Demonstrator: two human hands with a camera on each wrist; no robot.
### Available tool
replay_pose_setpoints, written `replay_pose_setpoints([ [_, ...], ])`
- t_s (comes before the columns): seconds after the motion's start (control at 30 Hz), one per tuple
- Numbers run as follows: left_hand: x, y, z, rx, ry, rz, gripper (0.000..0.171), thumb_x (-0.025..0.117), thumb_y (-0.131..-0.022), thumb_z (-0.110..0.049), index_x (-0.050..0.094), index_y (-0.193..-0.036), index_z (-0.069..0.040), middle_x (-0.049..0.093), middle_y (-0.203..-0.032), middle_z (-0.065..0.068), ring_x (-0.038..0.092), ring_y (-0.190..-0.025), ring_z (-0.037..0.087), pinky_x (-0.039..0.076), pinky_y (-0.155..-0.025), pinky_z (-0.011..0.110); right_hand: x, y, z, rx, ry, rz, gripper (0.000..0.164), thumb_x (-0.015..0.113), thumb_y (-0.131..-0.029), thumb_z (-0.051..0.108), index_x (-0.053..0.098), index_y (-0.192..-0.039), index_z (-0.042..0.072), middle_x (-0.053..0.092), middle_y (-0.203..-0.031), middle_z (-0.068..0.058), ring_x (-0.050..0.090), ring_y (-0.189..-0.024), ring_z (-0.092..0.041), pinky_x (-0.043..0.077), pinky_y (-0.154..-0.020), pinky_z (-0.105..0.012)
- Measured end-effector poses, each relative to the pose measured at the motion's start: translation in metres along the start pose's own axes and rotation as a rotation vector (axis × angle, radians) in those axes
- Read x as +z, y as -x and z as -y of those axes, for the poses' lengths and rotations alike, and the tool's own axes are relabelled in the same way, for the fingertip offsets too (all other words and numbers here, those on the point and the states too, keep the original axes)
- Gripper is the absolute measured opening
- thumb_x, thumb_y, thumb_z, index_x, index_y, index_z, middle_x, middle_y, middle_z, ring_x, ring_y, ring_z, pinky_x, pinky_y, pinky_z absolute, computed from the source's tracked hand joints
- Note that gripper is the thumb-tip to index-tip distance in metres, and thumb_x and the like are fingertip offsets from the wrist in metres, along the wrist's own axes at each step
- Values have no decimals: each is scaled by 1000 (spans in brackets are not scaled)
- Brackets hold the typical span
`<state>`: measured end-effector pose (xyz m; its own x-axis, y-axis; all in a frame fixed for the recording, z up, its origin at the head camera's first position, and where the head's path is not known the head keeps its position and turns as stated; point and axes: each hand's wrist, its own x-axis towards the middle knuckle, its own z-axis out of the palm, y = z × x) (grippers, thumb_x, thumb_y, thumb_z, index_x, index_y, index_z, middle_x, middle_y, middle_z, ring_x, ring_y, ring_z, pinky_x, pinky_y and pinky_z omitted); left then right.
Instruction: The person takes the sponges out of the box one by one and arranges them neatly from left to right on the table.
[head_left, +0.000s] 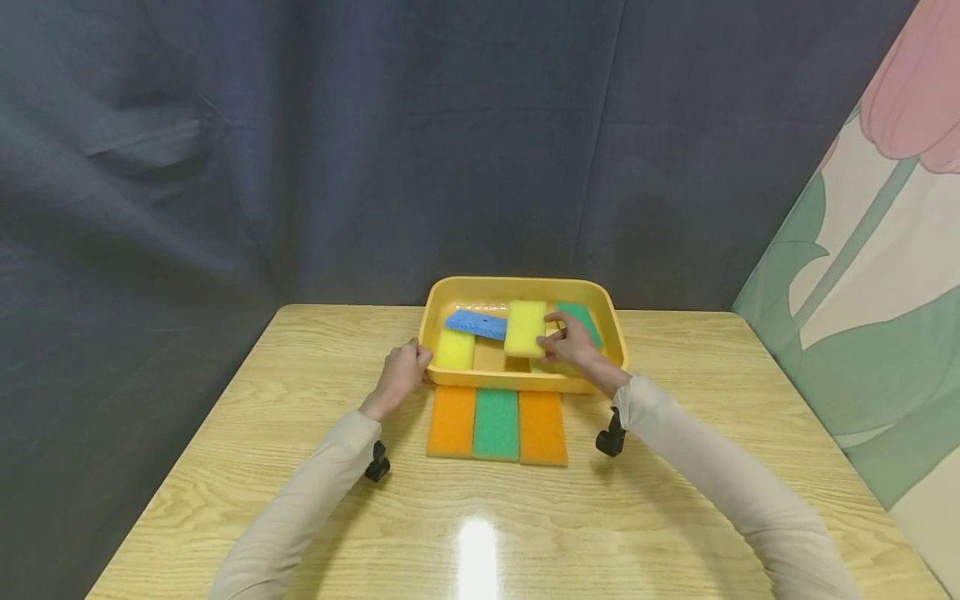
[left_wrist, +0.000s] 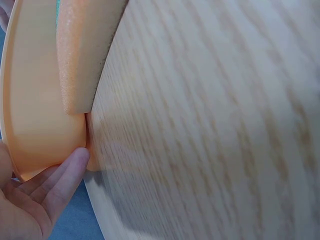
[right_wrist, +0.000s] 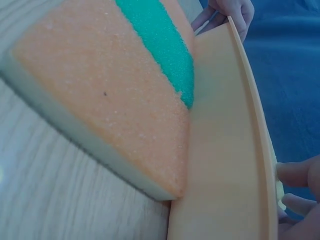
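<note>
My right hand (head_left: 572, 342) pinches a yellow sponge (head_left: 523, 328) by its right edge, over the inside of a yellow plastic tray (head_left: 517, 382). At the tray's near left corner my left hand (head_left: 405, 368) grips the rim; the left wrist view shows its fingers (left_wrist: 65, 175) against the outer wall. Inside the tray lie a blue sponge (head_left: 474, 322), another yellow sponge (head_left: 454, 350) at the left and a green one (head_left: 581, 321) at the right, partly covered by my right hand. One more yellowish piece shows under that hand, mostly hidden.
Against the tray's near side, an orange sponge (head_left: 452, 423), a green sponge (head_left: 497, 425) and a second orange sponge (head_left: 543, 428) lie side by side on the wooden table (head_left: 337, 525). A dark curtain (head_left: 450, 150) hangs behind; a flower-patterned wall (head_left: 862, 317) stands at the right.
</note>
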<state>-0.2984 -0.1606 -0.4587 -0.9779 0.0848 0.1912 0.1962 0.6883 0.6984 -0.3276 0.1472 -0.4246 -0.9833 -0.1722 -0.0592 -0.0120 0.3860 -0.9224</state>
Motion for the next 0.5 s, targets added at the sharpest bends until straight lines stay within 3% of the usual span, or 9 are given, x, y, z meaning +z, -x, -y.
replay_pose_setpoints([
  [0.27, 0, 1, -1, -22, 14, 4, 22, 40, -97, -8, 43, -75, -7, 45, -65, 6, 60, -59, 19, 48, -53, 26, -2, 8, 5, -14, -10, 5, 52, 60, -97, 3, 37, -144, -5, 60, -103, -27, 66, -88, -46, 54, -84, -52],
  [0.5, 0, 1, 0, -5, 9, 4, 23, 40, -97, -8, 43, -74, -8, 45, -64, 6, 61, -60, 21, 48, -53, 26, -9, 16, 11, -77, -19, 5, 49, 59, -97, -1, 38, -141, -8, 57, -101, -25, 65, -89, -47, 53, -84, -53],
])
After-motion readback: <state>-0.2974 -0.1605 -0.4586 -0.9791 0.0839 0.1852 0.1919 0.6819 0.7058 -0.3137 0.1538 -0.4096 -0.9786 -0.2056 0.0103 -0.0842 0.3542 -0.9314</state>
